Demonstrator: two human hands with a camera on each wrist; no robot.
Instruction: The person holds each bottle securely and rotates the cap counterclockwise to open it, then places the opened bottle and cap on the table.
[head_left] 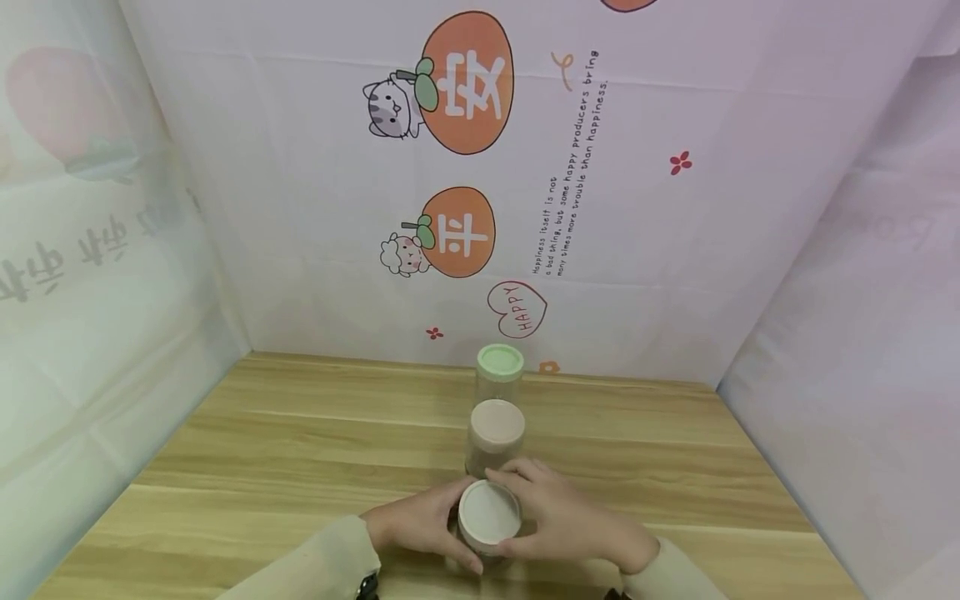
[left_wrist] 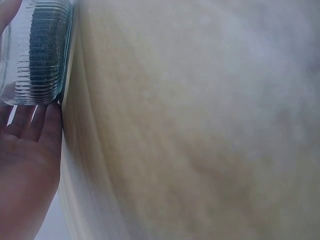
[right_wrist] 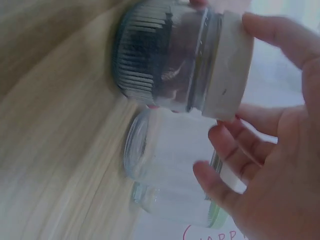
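A ribbed glass jar point(right_wrist: 145, 60) with dark contents in its lower part stands on the table under an off-white lid point(head_left: 489, 512). My left hand point(head_left: 423, 521) holds the jar from the left, its fingers and thumb around the glass body. From the right, my right hand point(head_left: 566, 521) grips the lid by its rim, thumb on the near side and fingertips on the far side. In the left wrist view the jar's ribbed base point(left_wrist: 45, 60) shows against the fingers of the left hand.
Directly behind the held jar stands a second jar with a pale beige lid point(head_left: 497, 422). Farther back is a clear jar with a green lid point(head_left: 500, 362). The wooden table point(head_left: 337, 433) ends at a printed cloth backdrop point(head_left: 322, 208), with white cloth on both sides.
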